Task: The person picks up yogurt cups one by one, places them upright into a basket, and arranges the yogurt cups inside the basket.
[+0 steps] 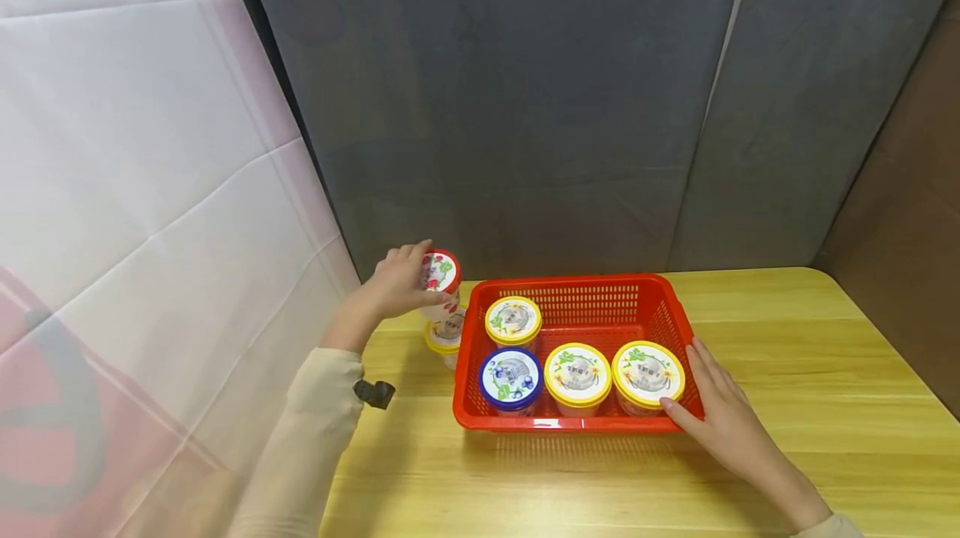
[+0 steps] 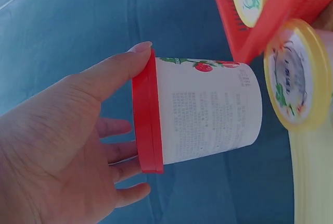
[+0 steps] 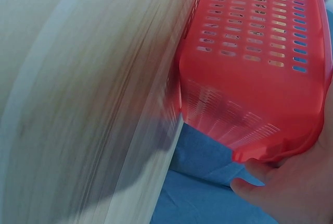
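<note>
My left hand [image 1: 401, 281] grips a white paper cup with a red lid [image 2: 208, 112] by the lid, thumb on one side and fingers on the other. Strawberry pictures and small print show on its side. Just below it in the head view, a yellow-lidded cup [image 1: 446, 336] stands on the table left of the red plastic basket [image 1: 592, 281]. At the basket's right end, my right hand [image 1: 727, 421] holds the rim, thumb over the edge and fingers along the outside. Inside the basket are a blue-lidded cup [image 1: 511, 380] and three yellow-lidded cups, one of them [image 1: 577, 376] in the front middle.
The basket stands on a wooden table [image 1: 772, 338] with a dark grey partition [image 1: 510, 105] close behind. A white printed sheet [image 1: 172, 146] rises on the left, and a brown panel [image 1: 900, 188] bounds the right side.
</note>
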`<state>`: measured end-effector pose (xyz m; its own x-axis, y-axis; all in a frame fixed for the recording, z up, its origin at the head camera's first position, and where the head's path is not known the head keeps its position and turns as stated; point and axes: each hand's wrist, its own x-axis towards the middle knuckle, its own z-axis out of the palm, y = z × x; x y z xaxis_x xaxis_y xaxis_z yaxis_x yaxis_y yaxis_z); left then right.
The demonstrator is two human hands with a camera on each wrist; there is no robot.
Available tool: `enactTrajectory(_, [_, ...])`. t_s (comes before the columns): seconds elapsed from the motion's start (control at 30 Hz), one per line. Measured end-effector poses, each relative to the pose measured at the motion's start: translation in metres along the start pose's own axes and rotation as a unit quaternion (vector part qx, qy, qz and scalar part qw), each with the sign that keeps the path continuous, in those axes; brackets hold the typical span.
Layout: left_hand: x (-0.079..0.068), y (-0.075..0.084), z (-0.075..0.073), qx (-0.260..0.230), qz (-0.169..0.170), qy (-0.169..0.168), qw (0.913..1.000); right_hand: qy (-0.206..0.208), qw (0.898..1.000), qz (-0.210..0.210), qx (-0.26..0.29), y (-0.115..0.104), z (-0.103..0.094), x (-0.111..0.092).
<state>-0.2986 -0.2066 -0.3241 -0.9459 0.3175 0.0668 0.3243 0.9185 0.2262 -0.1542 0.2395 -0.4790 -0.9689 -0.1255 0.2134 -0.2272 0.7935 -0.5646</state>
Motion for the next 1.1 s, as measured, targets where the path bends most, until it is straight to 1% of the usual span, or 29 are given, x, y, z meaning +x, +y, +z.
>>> enactTrajectory(0.23, [0.012,0.017,-0.001,-0.006,0.009,0.005,0.9999,0.004,1.000,-0.003,0.004,0.001,-0.001,-0.001])
enactTrajectory(0.37, [0.019,0.030,-0.001,-0.011,0.017,0.004,0.9998,0.006,1.000,-0.003,0.002,0.002,-0.001,-0.001])
enactTrajectory(0.5, [0.026,0.045,0.001,-0.019,0.018,-0.005,0.9996,0.003,1.000,0.000,0.004,0.002,-0.002,-0.002])
enactTrajectory(0.63, [0.035,0.060,0.006,-0.022,0.021,-0.016,0.9994,0.002,1.000,0.001,0.005,0.002,-0.003,-0.003])
enactTrajectory(0.83, [0.049,0.083,0.014,-0.009,0.043,-0.025,0.9987,0.006,1.000,0.001,0.004,0.004,-0.002,-0.003])
enactTrajectory(1.0, [0.056,0.100,0.021,-0.008,0.058,-0.030,0.9978,0.006,1.000,0.001,0.006,0.004,-0.002,-0.003])
enactTrajectory(1.1, [0.061,0.110,0.026,0.002,0.078,-0.031,0.9965,0.006,1.000,0.001,0.006,0.003,-0.001,-0.003])
